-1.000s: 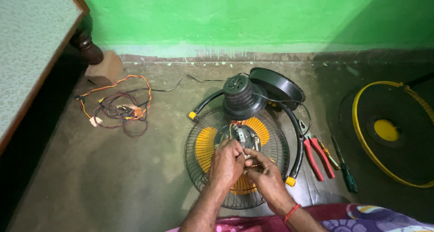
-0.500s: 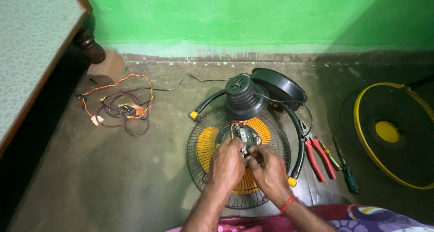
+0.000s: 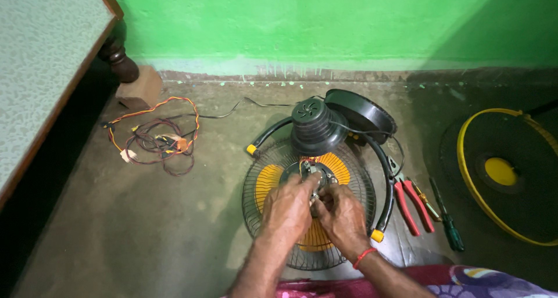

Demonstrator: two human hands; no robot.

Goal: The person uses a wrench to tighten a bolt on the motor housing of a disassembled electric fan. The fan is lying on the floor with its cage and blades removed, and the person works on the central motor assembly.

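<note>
Under the fingers: round metal motor (image 3: 317,179) on wire grille (image 3: 264,216); left hand (image 3: 289,208) & right hand (image 3: 341,215) both pinch it.

No packages, labels, signs or screens observed anywhere in view: none on the floor, the wall, or near the hands.

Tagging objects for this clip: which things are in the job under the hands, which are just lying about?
In hand: left hand and right hand on the motor hub in the wire fan guard.

Lying about: black motor cover, red pliers, green screwdriver, wire bundle, yellow-rimmed guard.
</note>
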